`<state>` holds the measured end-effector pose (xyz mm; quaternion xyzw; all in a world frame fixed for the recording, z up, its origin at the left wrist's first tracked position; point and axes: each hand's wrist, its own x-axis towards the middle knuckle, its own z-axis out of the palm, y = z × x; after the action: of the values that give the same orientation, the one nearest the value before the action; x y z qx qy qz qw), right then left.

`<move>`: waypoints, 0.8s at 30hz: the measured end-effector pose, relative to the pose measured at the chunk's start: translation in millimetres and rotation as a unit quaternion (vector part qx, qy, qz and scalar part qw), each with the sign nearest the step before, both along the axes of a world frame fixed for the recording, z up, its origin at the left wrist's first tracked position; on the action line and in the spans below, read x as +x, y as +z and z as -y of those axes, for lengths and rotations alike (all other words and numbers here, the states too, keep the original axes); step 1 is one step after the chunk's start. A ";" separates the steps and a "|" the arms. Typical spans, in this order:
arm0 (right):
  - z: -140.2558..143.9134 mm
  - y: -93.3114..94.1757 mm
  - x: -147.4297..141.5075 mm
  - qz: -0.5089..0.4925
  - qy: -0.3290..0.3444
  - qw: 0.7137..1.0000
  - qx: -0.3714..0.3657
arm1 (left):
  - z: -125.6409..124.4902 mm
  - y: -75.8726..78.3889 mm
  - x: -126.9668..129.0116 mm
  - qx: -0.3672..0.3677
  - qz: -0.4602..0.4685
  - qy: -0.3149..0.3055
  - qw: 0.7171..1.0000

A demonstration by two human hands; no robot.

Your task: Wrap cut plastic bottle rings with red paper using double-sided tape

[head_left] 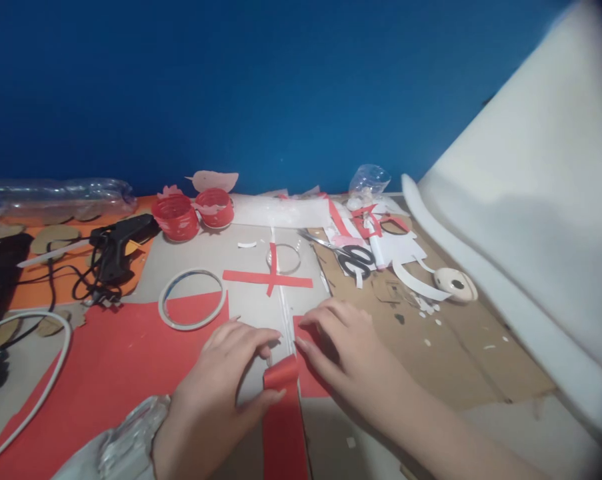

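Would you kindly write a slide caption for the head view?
Left hand at the curled end of a red strip, right hand over a red sheet, black-handled scissors lying beyond.

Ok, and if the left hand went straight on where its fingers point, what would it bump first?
Probably the right hand, facing the left hand across a small gap, though depth is hard to judge.
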<state>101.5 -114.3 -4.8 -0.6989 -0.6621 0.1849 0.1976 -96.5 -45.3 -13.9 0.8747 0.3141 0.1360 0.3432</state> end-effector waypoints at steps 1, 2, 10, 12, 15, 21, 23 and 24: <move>0.5 -1.7 0.5 0.009 0.006 1.000 0.005 | 0.2 -0.8 -0.1 0.014 0.003 0.001 1.000; 1.1 -3.1 1.0 0.019 0.012 1.000 0.011 | 0.5 -1.7 -0.1 0.029 0.006 0.003 1.000; 0.9 0.3 0.4 -0.019 0.045 0.996 0.068 | 4.5 -4.7 -3.1 0.138 0.024 -0.003 0.990; 1.0 2.3 0.5 -0.045 0.041 0.992 0.110 | 6.9 -2.5 -2.5 0.171 0.026 0.001 0.985; 3.2 3.4 0.5 -0.069 0.028 0.986 0.151 | 14.0 3.8 0.1 0.262 -0.017 0.009 0.965; 11.8 3.6 -4.4 -0.222 0.012 0.954 0.202 | 11.2 38.4 -21.1 0.325 -0.228 -0.108 0.912; 13.9 3.9 -7.2 -0.285 -0.009 0.936 0.205 | -3.7 50.7 -33.0 0.330 -0.269 -0.031 0.905; 14.5 3.9 -8.6 -0.308 -0.021 0.929 0.205 | -12.8 54.5 -37.3 0.331 -0.293 -0.009 0.897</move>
<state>92.9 -128.8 -0.9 -0.5656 -0.5771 0.2473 0.5347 -133.9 -32.5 40.6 0.9407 0.3297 -0.0333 -0.0721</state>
